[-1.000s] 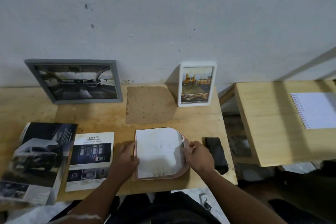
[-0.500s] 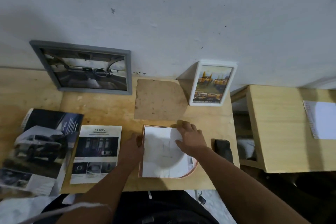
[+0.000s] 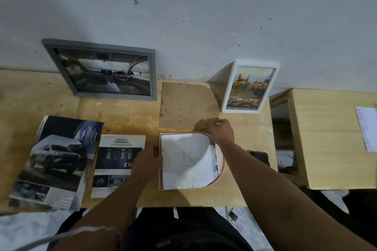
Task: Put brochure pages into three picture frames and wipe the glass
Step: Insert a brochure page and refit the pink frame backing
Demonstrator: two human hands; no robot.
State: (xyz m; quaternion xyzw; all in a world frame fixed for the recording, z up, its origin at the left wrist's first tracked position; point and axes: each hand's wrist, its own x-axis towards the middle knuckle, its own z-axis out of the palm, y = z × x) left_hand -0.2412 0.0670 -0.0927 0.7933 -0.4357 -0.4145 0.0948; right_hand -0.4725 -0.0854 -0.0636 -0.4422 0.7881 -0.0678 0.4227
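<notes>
- The brochure page (image 3: 188, 161) is thin, limp paper lying face down in the pink frame (image 3: 221, 166) on the bench (image 3: 126, 116); take it by its edges, it creases easily.
- Your left hand (image 3: 145, 162) pinches its left edge.
- Your right hand (image 3: 221, 131) reaches over its top right corner toward the brown backing board (image 3: 186, 105); whether that grip has clamped on anything, I cannot tell.

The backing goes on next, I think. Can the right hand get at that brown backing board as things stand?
Probably yes. The right hand is already at the near right corner of the brown backing board, which lies flat on the table with nothing on it or in between.
</notes>
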